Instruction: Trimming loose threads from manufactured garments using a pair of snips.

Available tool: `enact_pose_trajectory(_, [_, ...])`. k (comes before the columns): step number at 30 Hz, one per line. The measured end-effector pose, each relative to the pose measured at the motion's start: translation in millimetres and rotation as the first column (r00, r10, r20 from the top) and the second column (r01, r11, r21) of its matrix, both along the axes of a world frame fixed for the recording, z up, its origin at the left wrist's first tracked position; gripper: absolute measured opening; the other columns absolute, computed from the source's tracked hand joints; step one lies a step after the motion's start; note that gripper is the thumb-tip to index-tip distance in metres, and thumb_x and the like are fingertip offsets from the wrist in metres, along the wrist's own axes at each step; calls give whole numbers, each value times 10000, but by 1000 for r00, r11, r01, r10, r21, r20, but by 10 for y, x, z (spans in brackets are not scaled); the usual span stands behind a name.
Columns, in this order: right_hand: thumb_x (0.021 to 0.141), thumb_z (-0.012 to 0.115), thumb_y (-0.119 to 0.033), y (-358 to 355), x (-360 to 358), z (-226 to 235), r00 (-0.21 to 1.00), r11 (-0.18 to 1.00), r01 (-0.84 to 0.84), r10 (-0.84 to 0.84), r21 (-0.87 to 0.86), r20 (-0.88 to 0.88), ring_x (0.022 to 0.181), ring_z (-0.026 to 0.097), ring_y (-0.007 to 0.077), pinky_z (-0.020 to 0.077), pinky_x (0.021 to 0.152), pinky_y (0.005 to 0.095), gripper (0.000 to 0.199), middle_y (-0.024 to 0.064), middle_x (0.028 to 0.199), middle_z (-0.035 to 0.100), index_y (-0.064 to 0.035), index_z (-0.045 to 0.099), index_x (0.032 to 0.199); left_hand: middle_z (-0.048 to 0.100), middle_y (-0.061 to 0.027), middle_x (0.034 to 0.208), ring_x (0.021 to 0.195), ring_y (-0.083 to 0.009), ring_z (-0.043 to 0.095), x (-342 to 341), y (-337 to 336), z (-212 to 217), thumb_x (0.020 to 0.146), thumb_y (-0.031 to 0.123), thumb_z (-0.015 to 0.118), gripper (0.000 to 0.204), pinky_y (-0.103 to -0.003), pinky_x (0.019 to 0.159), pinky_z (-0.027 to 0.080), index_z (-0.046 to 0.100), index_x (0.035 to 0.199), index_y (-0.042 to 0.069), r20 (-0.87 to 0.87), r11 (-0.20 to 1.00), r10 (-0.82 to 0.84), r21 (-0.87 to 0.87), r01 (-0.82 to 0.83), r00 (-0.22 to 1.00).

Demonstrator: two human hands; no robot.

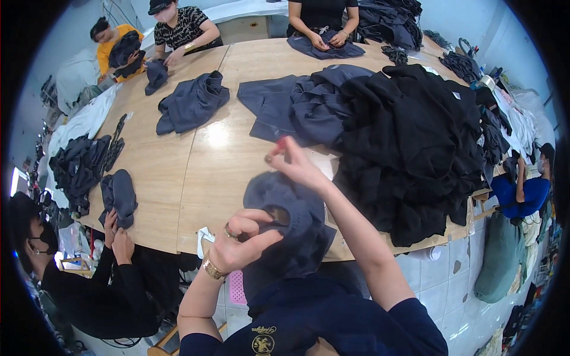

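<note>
We judge the grey-blue garment [309,207] at the table's [208,172] near edge unfinished: our left hand [238,240] pinches its opening between curled fingers. Our right hand [295,165] hovers beyond, fingers nearly together; blur hides whether they hold the red thing [281,143]. The black heap [409,130] lies unhandled.

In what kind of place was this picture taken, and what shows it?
Most likely a garment workshop: a large heap of black cloth lies on the wide wooden table, a co-worker across it handles dark fabric, and the wearer's left hand is at the opening of a dark grey garment.
</note>
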State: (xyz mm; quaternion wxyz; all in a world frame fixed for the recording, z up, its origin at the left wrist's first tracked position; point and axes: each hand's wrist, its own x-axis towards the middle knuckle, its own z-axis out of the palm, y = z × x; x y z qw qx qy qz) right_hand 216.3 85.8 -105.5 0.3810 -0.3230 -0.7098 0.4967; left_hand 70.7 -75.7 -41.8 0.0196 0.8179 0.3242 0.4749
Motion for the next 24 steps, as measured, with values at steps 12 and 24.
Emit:
enact_pose_trajectory(12, [907, 564, -224, 0, 131, -1420, 817, 748, -547, 380, -376, -432, 1013, 469, 98, 374, 924, 253, 477, -7, 1118, 518, -84, 396, 1331, 496, -82, 770, 741, -224, 602, -286, 401, 340, 705, -140, 594, 182, -293, 638, 449, 585, 796, 18, 205, 986, 164, -28, -162, 965])
enact_pose_trajectory(24, [725, 509, 85, -632, 1420, 67, 852, 980, 114, -182, -165, -490, 782, 513, 104, 418, 681, 219, 314, 66, 835, 531, -103, 308, 878, 484, -86, 763, 767, -281, 585, -331, -96, -184, 644, -145, 629, 289, -359, 638, 493, 640, 866, 39, -117, 905, 424, 37, -423, 898])
